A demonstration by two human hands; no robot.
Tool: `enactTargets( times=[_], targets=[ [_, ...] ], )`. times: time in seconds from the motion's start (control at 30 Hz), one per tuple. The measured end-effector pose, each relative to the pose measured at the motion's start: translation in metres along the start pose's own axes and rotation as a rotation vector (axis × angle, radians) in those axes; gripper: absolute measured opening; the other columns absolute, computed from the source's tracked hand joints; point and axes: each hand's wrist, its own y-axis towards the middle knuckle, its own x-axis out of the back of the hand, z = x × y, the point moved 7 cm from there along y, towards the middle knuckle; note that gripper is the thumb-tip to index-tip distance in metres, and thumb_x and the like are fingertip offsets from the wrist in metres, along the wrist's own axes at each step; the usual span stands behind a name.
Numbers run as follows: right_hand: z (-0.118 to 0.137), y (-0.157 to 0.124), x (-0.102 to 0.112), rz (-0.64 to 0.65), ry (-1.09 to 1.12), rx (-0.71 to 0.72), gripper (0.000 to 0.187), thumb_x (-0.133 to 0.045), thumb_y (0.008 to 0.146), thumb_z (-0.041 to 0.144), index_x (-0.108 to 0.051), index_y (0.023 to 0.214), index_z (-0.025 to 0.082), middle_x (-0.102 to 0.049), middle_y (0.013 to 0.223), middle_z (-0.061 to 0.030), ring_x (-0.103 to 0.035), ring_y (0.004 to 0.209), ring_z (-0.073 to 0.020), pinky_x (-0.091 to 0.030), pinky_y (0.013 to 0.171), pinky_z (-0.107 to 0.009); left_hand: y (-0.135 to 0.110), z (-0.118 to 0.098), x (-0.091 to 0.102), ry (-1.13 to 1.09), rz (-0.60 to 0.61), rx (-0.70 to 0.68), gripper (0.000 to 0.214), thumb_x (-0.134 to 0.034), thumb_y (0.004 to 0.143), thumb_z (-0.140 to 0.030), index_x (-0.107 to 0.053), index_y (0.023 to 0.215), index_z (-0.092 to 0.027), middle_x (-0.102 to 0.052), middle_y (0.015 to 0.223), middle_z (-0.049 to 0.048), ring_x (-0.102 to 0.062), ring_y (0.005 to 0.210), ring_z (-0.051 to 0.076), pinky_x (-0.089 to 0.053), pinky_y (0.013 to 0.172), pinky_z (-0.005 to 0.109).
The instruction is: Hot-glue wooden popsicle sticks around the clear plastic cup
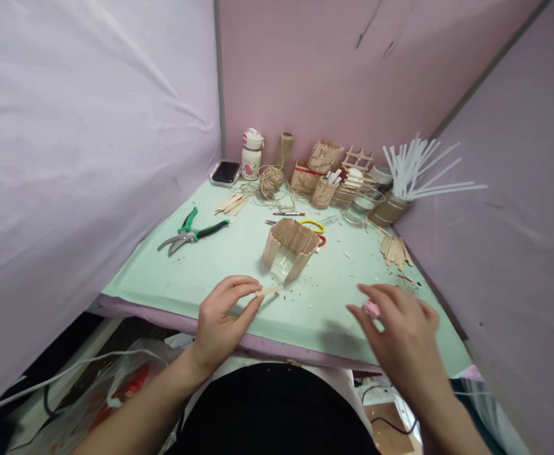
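Note:
My left hand pinches one end of a short piece of wooden craft stick between thumb and fingertips, just above the table. Just beyond it stands an open container with walls of upright craft sticks; its near side has a gap showing something clear inside. My right hand hovers at the right with thumb and fingers apart. A small pink object shows between them; I cannot tell whether it touches the hand or lies on the table. Behind the container are scissors with a yellow handle.
Green-handled pruning shears lie at the left. Along the back stand a bottle, a twine ball, a pen cup, a clear bowl and a bundle of white sticks. Loose craft sticks lie at right.

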Motion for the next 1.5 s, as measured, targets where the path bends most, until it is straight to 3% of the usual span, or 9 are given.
enactTargets(
  times=[0.13,0.27,0.53,0.67,0.8,0.93,1.07,1.23,1.5],
  targets=[
    [0.087,0.036,0.012,-0.112,0.402,0.185,0.007,-0.061,0.094,0.024,-0.064,0.1,0.021,-0.071,0.088,-0.0029,-0.061,0.082,-0.0168,-0.033,0.084,-0.037,0.006,-0.006,-0.002,0.046,-0.033,-0.003,0.013,-0.068,0.086,-0.015,-0.072,0.098,-0.02,-0.071,0.097,0.0058,-0.068,0.092,0.017,-0.058,0.085,0.032],
    [0.115,0.051,-0.005,-0.187,0.455,0.159,0.005,-0.061,0.094,0.022,-0.065,0.097,0.02,-0.071,0.086,-0.0016,-0.059,0.08,-0.0153,-0.032,0.082,-0.036,0.014,-0.014,-0.002,0.097,-0.071,-0.061,0.014,-0.068,0.087,-0.015,-0.071,0.099,-0.02,-0.071,0.096,0.0052,-0.067,0.091,0.017,-0.058,0.083,0.033],
    [0.109,0.055,-0.017,-0.239,0.522,0.125,0.007,-0.062,0.093,0.016,-0.063,0.086,0.019,-0.071,0.079,0.0001,-0.058,0.076,-0.015,-0.034,0.079,-0.034,0.015,-0.024,-0.01,0.142,-0.055,-0.152,0.014,-0.066,0.088,-0.011,-0.071,0.099,-0.018,-0.073,0.095,0.0055,-0.067,0.091,0.017,-0.057,0.085,0.032],
    [0.096,0.059,-0.019,-0.221,0.611,0.041,0.008,-0.062,0.092,0.017,-0.065,0.086,0.021,-0.07,0.082,-0.0007,-0.061,0.08,-0.0156,-0.036,0.081,-0.034,0.032,-0.023,-0.002,0.17,0.038,-0.225,0.025,-0.066,0.09,-0.018,-0.067,0.115,-0.02,-0.072,0.107,0.008,-0.066,0.102,0.02,-0.055,0.092,0.035],
    [0.074,0.067,-0.023,-0.152,0.725,-0.086,0.007,-0.063,0.092,0.025,-0.067,0.087,0.022,-0.069,0.087,-0.0024,-0.062,0.087,-0.0183,-0.041,0.083,-0.036,0.076,0.001,-0.004,0.325,0.285,-0.265,0.067,-0.076,0.082,-0.032,-0.047,0.142,-0.028,-0.048,0.148,0.0133,-0.042,0.14,0.033,-0.035,0.116,0.055],
    [0.061,0.074,-0.029,-0.151,0.728,-0.124,0.01,-0.062,0.091,0.028,-0.07,0.088,0.023,-0.066,0.09,-0.0042,-0.058,0.092,-0.0213,-0.043,0.086,-0.039,0.11,0.034,-0.036,0.411,0.648,-0.319,0.087,-0.086,0.067,-0.02,-0.044,0.142,-0.03,-0.02,0.164,0.0135,-0.012,0.152,0.042,-0.023,0.117,0.067],
    [0.058,0.077,-0.04,-0.155,0.644,-0.127,0.013,-0.062,0.091,0.031,-0.072,0.085,0.024,-0.063,0.093,-0.0054,-0.053,0.096,-0.0234,-0.041,0.089,-0.042,0.123,0.044,-0.063,0.403,0.817,-0.388,0.061,-0.084,0.066,-0.012,-0.059,0.12,-0.025,-0.017,0.165,0.0109,-0.006,0.153,0.042,-0.021,0.116,0.069],
    [0.06,0.08,-0.053,-0.133,0.6,-0.124,0.014,-0.063,0.09,0.032,-0.073,0.084,0.024,-0.06,0.099,-0.0065,-0.05,0.099,-0.0245,-0.039,0.09,-0.043,0.123,0.044,-0.078,0.406,0.936,-0.399,0.036,-0.08,0.065,-0.005,-0.068,0.095,-0.02,-0.022,0.165,0.007,-0.008,0.152,0.041,-0.022,0.116,0.066],
    [0.061,0.087,-0.062,-0.103,0.569,-0.11,0.014,-0.063,0.089,0.032,-0.073,0.084,0.024,-0.061,0.101,-0.0071,-0.049,0.102,-0.0258,-0.038,0.089,-0.044,0.125,0.048,-0.087,0.402,0.959,-0.42,0.012,-0.074,0.068,-0.006,-0.073,0.074,-0.017,-0.035,0.16,0.0053,-0.016,0.151,0.039,-0.012,0.12,0.061]
  ],
)
